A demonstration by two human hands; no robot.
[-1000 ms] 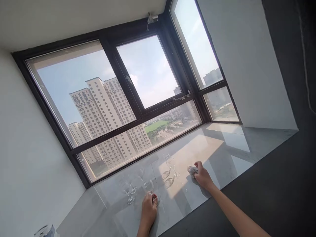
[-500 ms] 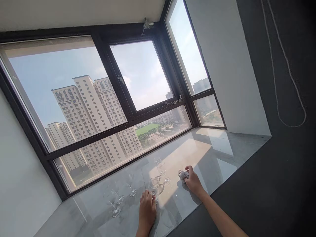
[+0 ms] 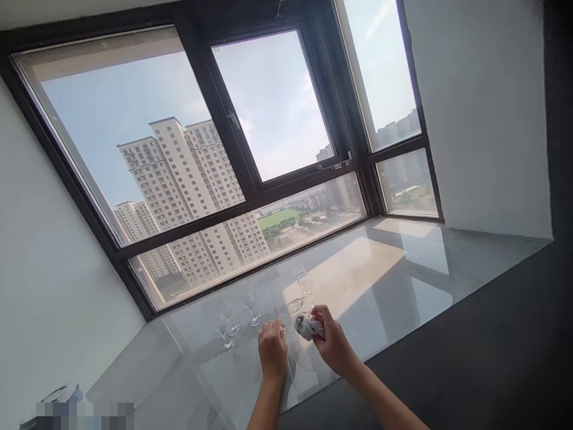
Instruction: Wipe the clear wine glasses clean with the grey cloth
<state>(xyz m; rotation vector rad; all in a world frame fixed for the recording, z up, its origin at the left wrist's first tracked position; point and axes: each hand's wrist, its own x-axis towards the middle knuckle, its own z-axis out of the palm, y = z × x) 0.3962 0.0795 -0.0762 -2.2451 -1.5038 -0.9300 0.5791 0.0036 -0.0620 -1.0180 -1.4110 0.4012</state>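
A dark-framed window [image 3: 254, 194] fills most of the view, tilted to the left, with pale apartment towers [image 3: 179, 173] outside. Below it runs a glossy grey windowsill [image 3: 358, 292], crossed by a bright patch of sunlight. My two hands reach over it from the bottom edge, side by side and close together. My right hand [image 3: 333, 340] grasps a bunched grey cloth [image 3: 308, 327], pinched between thumb and fingers. My left hand [image 3: 273, 346] is curled around a clear drinking glass [image 3: 282, 323]; only a small part of it shows at my fingertips, beside the cloth, and I cannot tell how it is angled. To the left of that hand, three stemmed glasses [image 3: 227, 345] stand upright near one another on the sill. Just beyond the cloth is more clear stemware [image 3: 303, 280], overlapping too much for me to count.
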